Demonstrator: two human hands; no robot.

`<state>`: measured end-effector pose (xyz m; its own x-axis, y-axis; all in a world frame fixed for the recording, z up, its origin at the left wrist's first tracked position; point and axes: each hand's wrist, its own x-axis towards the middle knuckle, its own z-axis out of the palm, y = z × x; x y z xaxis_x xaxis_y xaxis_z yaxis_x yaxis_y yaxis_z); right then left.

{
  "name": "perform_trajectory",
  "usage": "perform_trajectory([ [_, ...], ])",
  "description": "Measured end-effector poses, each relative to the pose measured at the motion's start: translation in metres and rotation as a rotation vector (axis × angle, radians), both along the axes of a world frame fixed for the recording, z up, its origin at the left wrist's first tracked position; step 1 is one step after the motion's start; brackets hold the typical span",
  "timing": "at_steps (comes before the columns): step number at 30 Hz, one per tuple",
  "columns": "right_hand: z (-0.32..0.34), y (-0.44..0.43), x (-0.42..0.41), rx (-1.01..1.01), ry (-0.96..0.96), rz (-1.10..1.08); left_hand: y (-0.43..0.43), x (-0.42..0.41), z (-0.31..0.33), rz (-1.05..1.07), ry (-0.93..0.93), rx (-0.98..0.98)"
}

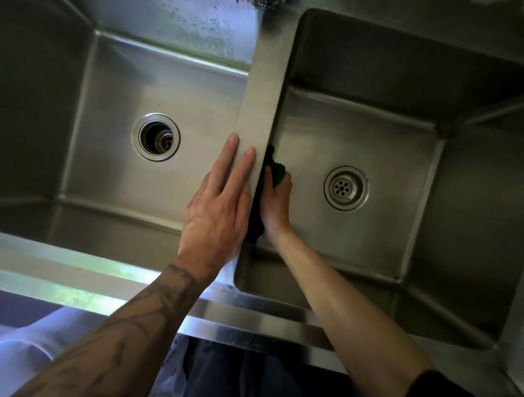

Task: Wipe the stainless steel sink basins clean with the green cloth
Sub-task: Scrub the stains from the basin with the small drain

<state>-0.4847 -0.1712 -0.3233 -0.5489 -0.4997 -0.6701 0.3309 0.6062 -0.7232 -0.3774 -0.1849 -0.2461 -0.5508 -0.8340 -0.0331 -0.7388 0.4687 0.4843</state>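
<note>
The green cloth (pixel 276 170) is held in the curled grip of the right hand (pixel 276 204) and pressed to the wall of the right basin (pixel 368 136), at nine o'clock from its drain (pixel 346 188), while the left hand (pixel 218 204) is laid flat, fingers (pixel 226 164) straight, on the divider (pixel 263 99).

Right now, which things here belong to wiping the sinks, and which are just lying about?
Job: green cloth, right hand gripping it, right basin, left basin, left hand flat on the divider.
Lying about: steel scourer at the divider's far end.
</note>
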Motion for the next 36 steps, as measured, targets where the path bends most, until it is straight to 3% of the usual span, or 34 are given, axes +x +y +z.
perform_trajectory([
  [3, 0.001, 0.001, 0.002, 0.041, -0.003, 0.01, 0.001, -0.003, 0.005, 0.055, 0.076, 0.009],
  [9, 0.042, 0.024, 0.015, -0.139, -0.066, -0.055, 0.002, -0.003, 0.006, 0.08, 0.107, 0.016],
  [14, -0.005, -0.002, 0.008, 0.081, -0.182, -0.135, 0.002, -0.003, 0.005, 0.06, 0.084, 0.011],
  [21, 0.048, 0.033, 0.022, -0.1, -0.359, -0.21, 0.002, -0.004, 0.008, 0.083, 0.102, 0.017],
  [24, 0.022, 0.015, 0.02, 0.016, -0.245, -0.25, 0.002, -0.005, 0.008, 0.084, 0.11, 0.027],
  [27, -0.02, 0.021, 0.018, 0.069, -0.264, -0.212, 0.002, -0.005, 0.009, 0.092, 0.102, 0.047],
  [31, 0.063, 0.037, 0.02, 0.06, -0.449, -0.188, 0.001, -0.005, 0.01, 0.077, 0.093, 0.046],
  [36, 0.048, 0.027, 0.019, 0.095, -0.425, -0.206, 0.001, -0.005, 0.012, 0.082, 0.101, 0.073],
])
